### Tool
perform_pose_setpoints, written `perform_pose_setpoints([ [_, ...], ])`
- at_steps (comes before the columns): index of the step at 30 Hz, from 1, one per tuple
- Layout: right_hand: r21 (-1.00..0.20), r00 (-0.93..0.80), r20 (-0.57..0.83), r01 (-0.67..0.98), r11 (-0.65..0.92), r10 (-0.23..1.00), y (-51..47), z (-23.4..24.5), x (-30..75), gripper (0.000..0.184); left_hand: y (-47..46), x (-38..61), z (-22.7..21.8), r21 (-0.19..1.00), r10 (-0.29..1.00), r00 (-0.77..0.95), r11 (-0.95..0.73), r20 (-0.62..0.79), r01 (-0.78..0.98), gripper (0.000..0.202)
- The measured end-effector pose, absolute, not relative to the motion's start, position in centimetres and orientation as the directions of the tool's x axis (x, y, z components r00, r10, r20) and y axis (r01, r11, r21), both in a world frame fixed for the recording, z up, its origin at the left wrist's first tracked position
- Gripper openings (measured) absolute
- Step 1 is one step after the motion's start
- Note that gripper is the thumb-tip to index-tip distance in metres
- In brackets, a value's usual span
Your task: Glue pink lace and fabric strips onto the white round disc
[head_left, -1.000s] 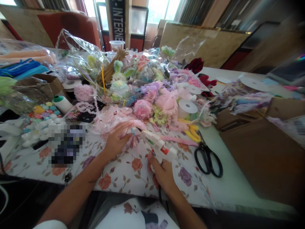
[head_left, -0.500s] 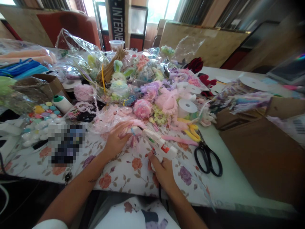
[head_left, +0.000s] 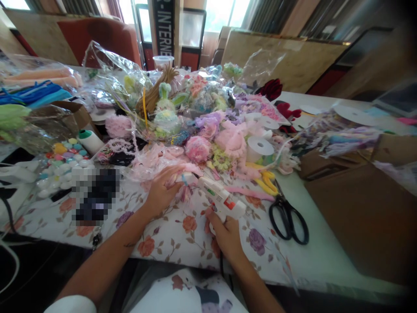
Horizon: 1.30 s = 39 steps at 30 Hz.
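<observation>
My left hand (head_left: 162, 194) is closed around a small white and pink craft piece (head_left: 185, 178) with a blue band and pink strands hanging below it. Part of that piece is hidden behind my fingers. In my right hand (head_left: 228, 234) is a white hot glue gun (head_left: 217, 194), gripped by its handle. Its dark nozzle points left and sits right at the craft piece; whether the two touch I cannot tell. A pink fuzzy strip (head_left: 250, 192) lies on the floral cloth (head_left: 177, 243) behind the gun.
Black-handled scissors (head_left: 288, 221) lie right of my right hand, beside yellow fuzzy stems (head_left: 267, 181). A cardboard box (head_left: 355, 208) stands at the right. Behind my hands are a pink pompom (head_left: 198, 148), a ribbon spool (head_left: 259, 148) and piled craft supplies. White pompoms (head_left: 67, 174) sit at left.
The whole view has shifted slightly, so everything appears a little further right. Both hands keep hold of the same things, with the nozzle still at the craft piece.
</observation>
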State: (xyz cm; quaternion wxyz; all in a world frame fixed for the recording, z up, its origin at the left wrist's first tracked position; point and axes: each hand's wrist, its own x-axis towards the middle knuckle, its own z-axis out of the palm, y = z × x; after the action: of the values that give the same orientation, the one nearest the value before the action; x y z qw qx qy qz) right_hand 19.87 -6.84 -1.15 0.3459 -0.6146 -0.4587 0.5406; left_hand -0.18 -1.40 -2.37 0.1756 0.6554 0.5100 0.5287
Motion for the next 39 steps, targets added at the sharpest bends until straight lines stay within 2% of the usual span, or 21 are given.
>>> perform_pose_setpoints([
  [7, -0.934, -0.053, -0.328, 0.167, -0.316, 0.943, -6.8, -1.5, 19.9, 0.041, -1.4, -0.2, -2.4, 0.771, 0.856, -0.078, -0.416, 0.511, 0.483, 0.037],
  [11, -0.932, -0.013, -0.324, 0.179, -0.316, 0.946, -6.8, -1.3, 19.9, 0.043, -1.4, -0.2, -2.3, 0.776, 0.855, -0.089, -0.414, 0.511, 0.476, 0.037],
  [15, -0.926, 0.014, -0.345, 0.158, -0.343, 0.938, -6.7, -1.4, 20.0, 0.036, -1.3, -0.3, -2.3, 0.791, 0.855, -0.125, -0.398, 0.503, 0.464, 0.037],
  [20, -0.880, -0.005, -0.434, 0.219, -0.422, 0.901, -6.9, -1.9, 20.3, 0.041, -1.3, -0.5, -2.1, 0.861, 0.891, -0.189, -0.313, 0.412, 0.401, 0.043],
  [23, -0.887, -0.051, -0.430, 0.208, -0.411, 0.901, -7.5, -1.7, 21.4, 0.044, -1.4, -0.5, -1.8, 0.899, 0.908, -0.237, -0.248, 0.345, 0.361, 0.046],
  [27, -0.943, -0.025, -0.273, 0.205, -0.263, 0.962, -8.0, -0.8, 25.6, 0.039, -1.5, -0.5, -1.7, 0.923, 0.911, -0.299, -0.173, 0.282, 0.343, 0.053],
  [29, -0.952, 0.090, -0.185, 0.231, -0.201, 0.979, -7.8, -0.2, 28.9, 0.041, -1.5, -0.5, -1.8, 0.927, 0.915, -0.311, -0.142, 0.257, 0.347, 0.053],
  [32, -0.936, 0.336, -0.075, 0.302, -0.183, 0.939, -6.5, 0.2, 34.6, 0.041, -1.5, -0.5, -1.8, 0.944, 0.923, -0.315, -0.124, 0.223, 0.306, 0.054],
  [36, -0.811, 0.508, 0.095, 0.538, -0.229, 0.856, -3.4, -0.4, 41.7, 0.041, -1.7, -0.2, -1.5, 0.953, 0.923, -0.330, -0.104, 0.199, 0.284, 0.052],
  [37, -0.733, 0.506, 0.137, 0.630, -0.256, 0.852, -2.5, -0.7, 43.0, 0.041, -1.8, -0.2, -1.4, 0.952, 0.922, -0.332, -0.099, 0.197, 0.290, 0.052],
  [39, -0.671, 0.510, 0.183, 0.689, -0.272, 0.841, -0.7, -1.3, 44.9, 0.034, -1.7, -0.2, -1.4, 0.948, 0.918, -0.340, -0.099, 0.204, 0.302, 0.051],
])
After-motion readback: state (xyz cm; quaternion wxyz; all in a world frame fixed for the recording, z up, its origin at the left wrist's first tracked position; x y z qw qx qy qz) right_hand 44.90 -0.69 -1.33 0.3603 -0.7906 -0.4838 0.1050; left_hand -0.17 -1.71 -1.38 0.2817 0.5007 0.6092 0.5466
